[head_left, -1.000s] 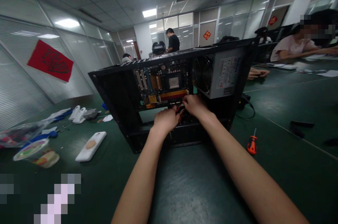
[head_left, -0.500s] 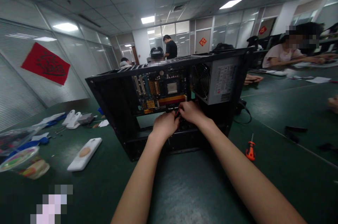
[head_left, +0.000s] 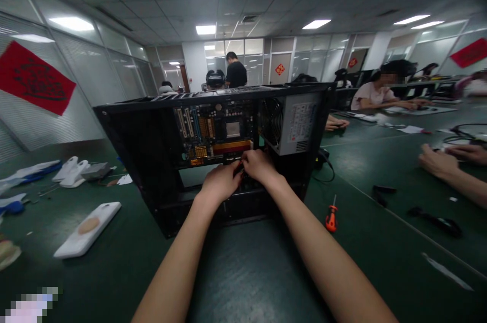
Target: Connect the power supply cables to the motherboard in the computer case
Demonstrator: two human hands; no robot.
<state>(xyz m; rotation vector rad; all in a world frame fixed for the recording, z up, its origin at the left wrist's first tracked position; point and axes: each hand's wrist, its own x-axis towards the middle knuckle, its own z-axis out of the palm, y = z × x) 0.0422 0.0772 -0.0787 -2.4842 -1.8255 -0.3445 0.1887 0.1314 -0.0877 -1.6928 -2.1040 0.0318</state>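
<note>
An open black computer case (head_left: 144, 160) stands on its side on the green table (head_left: 251, 272), with the motherboard (head_left: 213, 133) and a grey power supply (head_left: 292, 122) showing inside. Both my hands reach into its lower middle. My left hand (head_left: 218, 183) is curled, fingers closed just below the board. Beside it, my right hand (head_left: 258, 166) is also closed, fingers pinched on dark and red cables that are mostly hidden between the two hands.
An orange-handled screwdriver (head_left: 331, 216) stands right of the case. A white phone case (head_left: 88, 229) lies to the left, with white and blue parts (head_left: 70, 171) farther back. Another person's hands (head_left: 445, 160) rest at the right edge. Several people work at the far tables.
The view has swung to the right, so the case and hands sit further left in the picture. Both hands stay together at the same spot inside the case.
</note>
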